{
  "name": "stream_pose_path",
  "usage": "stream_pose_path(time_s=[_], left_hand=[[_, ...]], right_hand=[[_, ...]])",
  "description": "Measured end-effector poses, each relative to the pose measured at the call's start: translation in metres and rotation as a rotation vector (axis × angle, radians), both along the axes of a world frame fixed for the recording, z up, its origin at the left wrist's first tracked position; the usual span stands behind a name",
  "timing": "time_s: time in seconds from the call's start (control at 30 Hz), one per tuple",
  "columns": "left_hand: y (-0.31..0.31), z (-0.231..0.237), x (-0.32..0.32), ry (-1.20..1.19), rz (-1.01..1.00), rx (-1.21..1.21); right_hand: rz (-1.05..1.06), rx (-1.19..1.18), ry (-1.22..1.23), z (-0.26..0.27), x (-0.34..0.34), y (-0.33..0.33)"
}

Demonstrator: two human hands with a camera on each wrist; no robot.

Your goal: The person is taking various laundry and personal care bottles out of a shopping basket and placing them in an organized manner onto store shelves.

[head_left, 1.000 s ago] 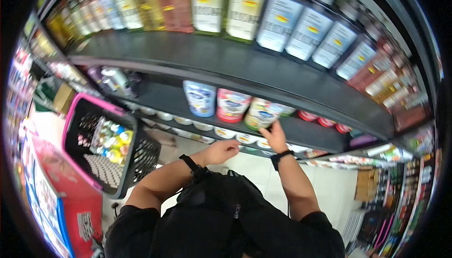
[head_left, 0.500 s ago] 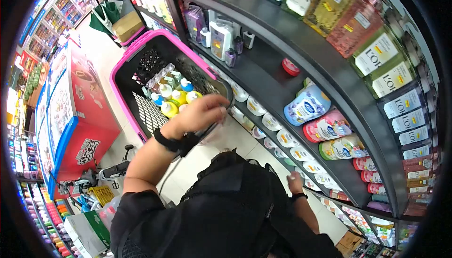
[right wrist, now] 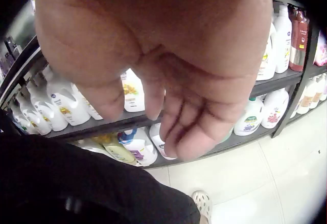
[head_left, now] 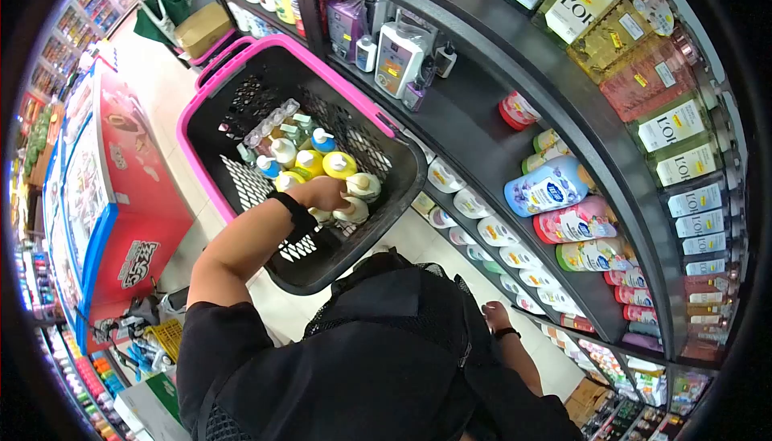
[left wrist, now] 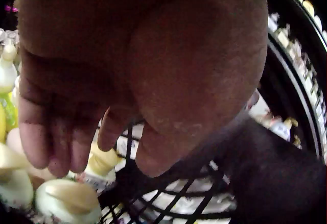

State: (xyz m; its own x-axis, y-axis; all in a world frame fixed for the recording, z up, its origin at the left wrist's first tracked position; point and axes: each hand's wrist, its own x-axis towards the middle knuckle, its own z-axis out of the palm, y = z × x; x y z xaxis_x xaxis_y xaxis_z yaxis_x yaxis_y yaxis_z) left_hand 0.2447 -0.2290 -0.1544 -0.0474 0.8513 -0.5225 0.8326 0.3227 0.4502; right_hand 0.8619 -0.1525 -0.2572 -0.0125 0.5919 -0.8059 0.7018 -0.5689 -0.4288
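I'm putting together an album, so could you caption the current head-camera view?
Left hand reaching among bottles in a pink-and-black basket, beside stocked shelves.

There are one pink-rimmed basket [head_left: 406, 188], three yellow bottles [head_left: 309, 161], two blue-collared bottles [head_left: 322, 145] and one clog [right wrist: 203, 206]

The short sleeves [head_left: 225, 336] are black, wristbands [head_left: 298, 209] apparently too.

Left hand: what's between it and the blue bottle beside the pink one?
Head view, from the left hand: a pale bottle, the black basket rim, white bottles lower down, then the shelf under the blue bottle.
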Motion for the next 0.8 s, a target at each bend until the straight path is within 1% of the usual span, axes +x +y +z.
stream_pose_path(time_s=[0.03,0.07,0.1,0.13,0.17,0.2,0.27,0.3,0.33,0.37,0.43,0.5,0.53,0.57,0.63,0.67,0.77,0.8], left_hand=[[0.010,-0.010,0.004,0.066,-0.145,-0.066],[0.013,-0.022,0.013,0.116,-0.143,-0.101],[0.014,-0.030,0.023,0.167,-0.140,-0.135],[0.019,-0.010,0.033,0.166,-0.170,-0.174],[0.022,-0.016,0.035,0.257,-0.280,-0.202],[0.025,-0.030,0.038,0.350,-0.392,-0.227],[0.028,-0.088,0.038,0.451,-0.549,-0.218],[0.029,-0.081,0.043,0.453,-0.517,-0.243],[0.029,-0.062,0.049,0.457,-0.482,-0.268],[0.029,-0.051,0.052,0.463,-0.444,-0.295],[0.029,-0.050,0.050,0.451,-0.409,-0.302],[0.030,-0.054,0.049,0.437,-0.327,-0.281],[0.030,-0.021,0.054,0.466,-0.366,-0.274],[0.030,-0.025,0.052,0.474,-0.386,-0.237],[0.024,-0.032,0.047,0.490,-0.418,-0.165],[0.025,-0.034,0.048,0.519,-0.417,-0.188],[0.022,-0.040,0.040,0.379,-0.366,-0.194],[0.021,-0.044,0.039,0.409,-0.388,-0.185]], right_hand=[[0.036,0.014,0.002,0.009,-0.012,-0.003],[0.113,0.040,-0.060,0.021,-0.022,-0.007],[0.012,-0.056,0.034,0.009,-0.017,-0.006],[0.030,-0.021,0.031,0.012,-0.017,-0.012],[0.017,-0.015,0.026,0.010,-0.015,-0.018],[0.005,-0.009,0.021,0.009,-0.013,-0.023],[-0.084,-0.054,0.009,-0.011,0.005,-0.038],[-0.061,-0.049,-0.035,-0.005,0.009,-0.045],[-0.035,-0.045,-0.077,0.007,0.011,-0.052],[-0.046,-0.054,-0.086,0.008,0.014,-0.059],[-0.066,-0.072,-0.104,0.010,0.021,-0.073],[-0.105,-0.110,-0.122,0.012,0.021,-0.084],[-0.124,-0.120,-0.125,0.015,0.019,-0.087],[-0.142,-0.131,-0.128,0.018,0.017,-0.091],[-0.147,-0.146,-0.096,0.004,0.021,-0.095],[-0.135,-0.146,-0.076,-0.003,0.023,-0.096],[-0.130,-0.114,-0.043,-0.013,0.021,-0.088],[-0.141,-0.099,-0.036,-0.014,0.018,-0.084]])
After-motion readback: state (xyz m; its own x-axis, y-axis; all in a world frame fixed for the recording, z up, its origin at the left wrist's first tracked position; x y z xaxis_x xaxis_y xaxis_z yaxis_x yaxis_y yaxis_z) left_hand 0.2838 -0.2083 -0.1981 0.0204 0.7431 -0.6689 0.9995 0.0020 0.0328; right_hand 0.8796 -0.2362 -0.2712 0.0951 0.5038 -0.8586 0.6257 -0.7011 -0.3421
